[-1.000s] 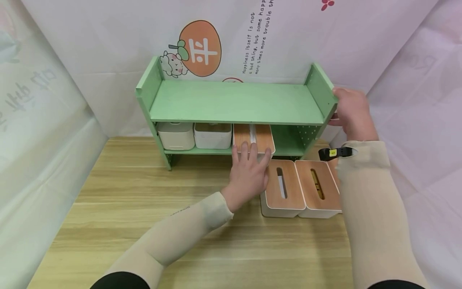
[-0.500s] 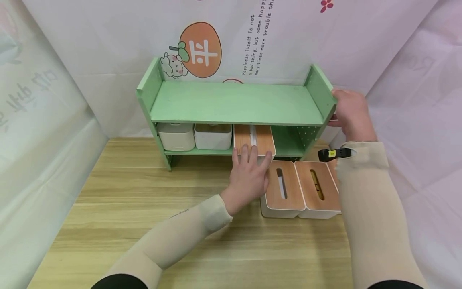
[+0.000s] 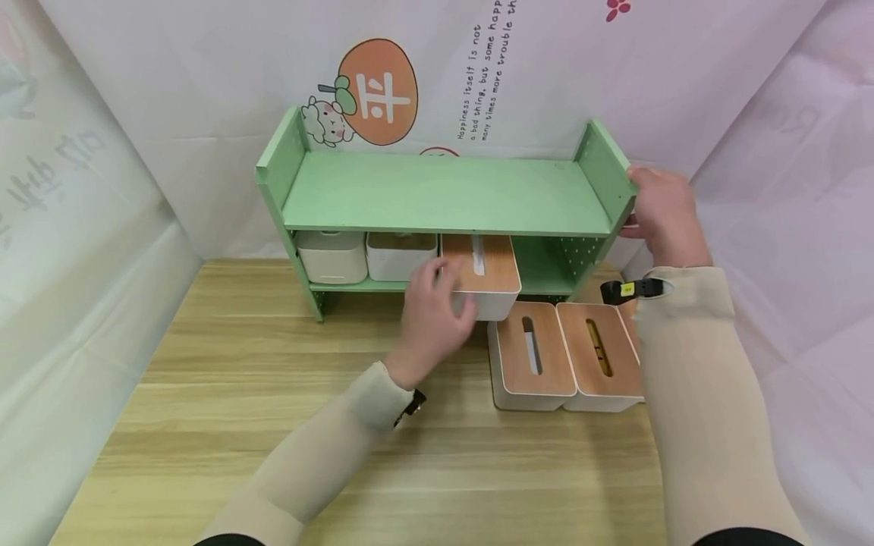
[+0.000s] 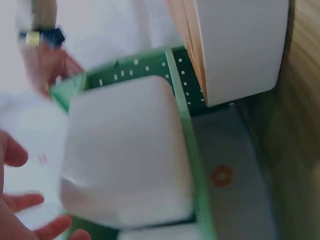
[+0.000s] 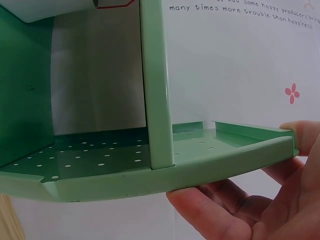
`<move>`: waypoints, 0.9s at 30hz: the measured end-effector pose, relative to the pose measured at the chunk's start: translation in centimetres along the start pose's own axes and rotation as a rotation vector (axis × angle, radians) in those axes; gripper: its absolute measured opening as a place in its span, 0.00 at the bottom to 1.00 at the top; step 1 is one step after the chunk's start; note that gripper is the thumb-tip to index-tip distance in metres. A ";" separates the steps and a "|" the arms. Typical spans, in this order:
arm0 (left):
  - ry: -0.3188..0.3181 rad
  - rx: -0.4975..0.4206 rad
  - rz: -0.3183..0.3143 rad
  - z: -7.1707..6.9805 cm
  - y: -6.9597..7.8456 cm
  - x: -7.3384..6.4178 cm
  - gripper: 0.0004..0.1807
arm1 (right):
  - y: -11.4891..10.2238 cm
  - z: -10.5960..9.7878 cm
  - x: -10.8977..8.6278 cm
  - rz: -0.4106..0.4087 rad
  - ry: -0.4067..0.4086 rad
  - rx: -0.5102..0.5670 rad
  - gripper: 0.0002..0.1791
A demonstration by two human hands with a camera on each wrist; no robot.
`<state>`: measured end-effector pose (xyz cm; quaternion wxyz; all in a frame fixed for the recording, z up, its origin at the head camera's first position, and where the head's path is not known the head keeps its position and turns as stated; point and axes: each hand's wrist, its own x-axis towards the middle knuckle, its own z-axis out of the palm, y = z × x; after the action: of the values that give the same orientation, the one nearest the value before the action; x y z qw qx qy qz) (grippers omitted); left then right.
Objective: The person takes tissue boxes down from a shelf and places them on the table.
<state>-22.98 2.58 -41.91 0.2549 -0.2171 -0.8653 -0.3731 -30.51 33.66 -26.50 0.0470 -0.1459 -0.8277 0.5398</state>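
A green two-tier shelf (image 3: 444,193) stands against the back wall. My right hand (image 3: 664,216) grips the top of its right side panel; in the right wrist view the fingers (image 5: 210,212) wrap under the panel's edge. On the lower tier, a white box with a wood-look lid (image 3: 495,262) sticks out past the front edge. My left hand (image 3: 433,315) is at this box's front left corner with fingers spread, holding nothing. In the left wrist view, its fingers (image 4: 50,227) are apart from the white box front (image 4: 125,150).
A cream box (image 3: 332,258) and a white box (image 3: 401,259) sit left on the lower tier. Wood-lidded boxes (image 3: 536,353) stand on the wooden table (image 3: 307,364) at the shelf's front right, one (image 3: 599,353) beside the other. Another is partly hidden by the right sleeve.
My left hand has come off the front of the wood-lidded box and shifted left, and the wrist has turned. The box and my right hand stay where they were.
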 end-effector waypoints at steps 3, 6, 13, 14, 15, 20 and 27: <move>-0.017 -0.236 -0.271 -0.4 -1.6 0.2 0.32 | 0.0 0.0 0.0 -0.006 0.004 0.012 0.30; -0.112 -0.458 -0.543 -0.8 -2.8 0.5 0.36 | 0.1 0.1 0.1 -0.013 0.012 0.009 0.29; -0.281 -1.006 -0.931 -0.2 -4.0 1.0 0.42 | 0.1 -0.1 0.0 -0.010 0.014 -0.021 0.32; -0.283 -1.056 -0.950 0.0 -4.1 1.1 0.41 | 0.1 -0.1 0.0 -0.010 0.013 -0.029 0.32; -0.282 -1.092 -0.962 0.2 -4.2 1.2 0.40 | 0.1 -0.1 0.0 -0.010 0.013 -0.031 0.32; -0.277 -1.148 -0.966 0.5 -4.6 1.4 0.36 | 0.1 0.0 0.1 -0.011 0.010 -0.010 0.31; -0.313 -1.137 -0.967 0.5 -4.4 1.3 0.36 | 0.1 0.0 0.0 -0.011 0.014 -0.003 0.32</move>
<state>-26.64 0.44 -43.75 -0.2138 0.0377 -0.5647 -0.7962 -30.45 33.72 -26.56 0.0557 -0.1455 -0.8291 0.5370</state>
